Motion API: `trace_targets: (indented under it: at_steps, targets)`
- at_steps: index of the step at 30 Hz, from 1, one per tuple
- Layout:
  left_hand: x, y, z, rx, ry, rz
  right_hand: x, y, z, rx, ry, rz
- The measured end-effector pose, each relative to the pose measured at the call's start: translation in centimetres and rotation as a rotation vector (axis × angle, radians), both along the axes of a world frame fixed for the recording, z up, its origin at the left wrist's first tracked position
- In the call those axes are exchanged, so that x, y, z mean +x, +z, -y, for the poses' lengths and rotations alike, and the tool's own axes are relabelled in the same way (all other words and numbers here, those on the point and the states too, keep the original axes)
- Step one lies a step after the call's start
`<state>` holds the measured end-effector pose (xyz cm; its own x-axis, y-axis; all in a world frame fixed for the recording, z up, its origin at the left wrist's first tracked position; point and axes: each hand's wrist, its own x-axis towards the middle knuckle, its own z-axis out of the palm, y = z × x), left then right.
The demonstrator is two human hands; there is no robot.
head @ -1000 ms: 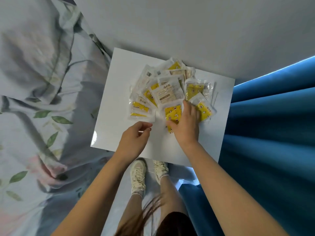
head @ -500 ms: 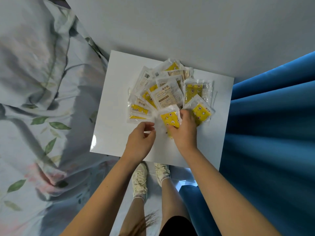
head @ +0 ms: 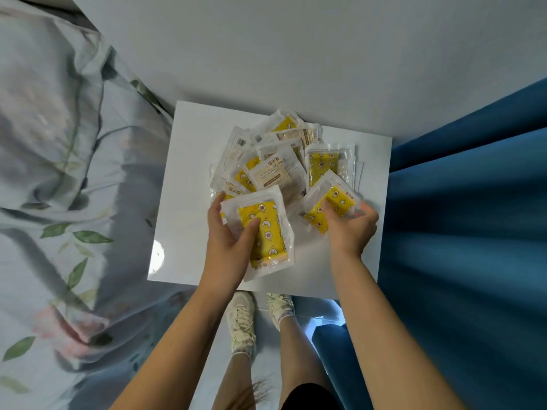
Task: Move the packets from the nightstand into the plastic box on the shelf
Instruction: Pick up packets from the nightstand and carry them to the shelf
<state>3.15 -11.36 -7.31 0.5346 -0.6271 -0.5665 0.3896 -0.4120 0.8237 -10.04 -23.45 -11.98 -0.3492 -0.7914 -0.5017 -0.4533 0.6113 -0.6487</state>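
Observation:
A white nightstand (head: 183, 202) carries a fanned pile of clear packets (head: 275, 167), several with yellow printed inserts. My left hand (head: 231, 241) grips one yellow packet (head: 266, 238) lifted toward me, thumb across its front. My right hand (head: 349, 226) pinches a second yellow packet (head: 331, 202) at the pile's right edge, thumb on top and fingers under it. The plastic box and the shelf are out of view.
A bed with leaf-patterned bedding (head: 59, 202) lies close on the left. A blue curtain (head: 467, 232) hangs on the right. A pale wall (head: 296, 54) stands behind the nightstand. My legs and white shoes (head: 242, 318) are below its front edge.
The yellow packet my right hand was pulling from the pile has passed into my left hand. My right hand has moved right onto another yellow packet.

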Motion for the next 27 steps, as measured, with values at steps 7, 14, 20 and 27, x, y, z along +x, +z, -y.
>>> trace_targets:
  at_steps: [7, 14, 20, 27]
  targets:
    - [0.8, -0.3, -0.7, 0.115, -0.094, 0.017, -0.3, -2.6, -0.2, -0.018, 0.005, -0.104]
    - [1.0, -0.5, -0.8, 0.159, -0.026, -0.052, -1.1, 1.0, -1.6, -0.174, 0.017, 0.240]
    - [0.8, 0.2, -0.4, 0.072, -0.030, -0.211, 0.6, 4.3, -3.6, 0.103, 0.536, 0.587]
    - [1.9, -0.3, -1.5, 0.110, 0.147, -0.176, 1.7, 3.7, 2.8, 0.018, 0.420, 0.304]
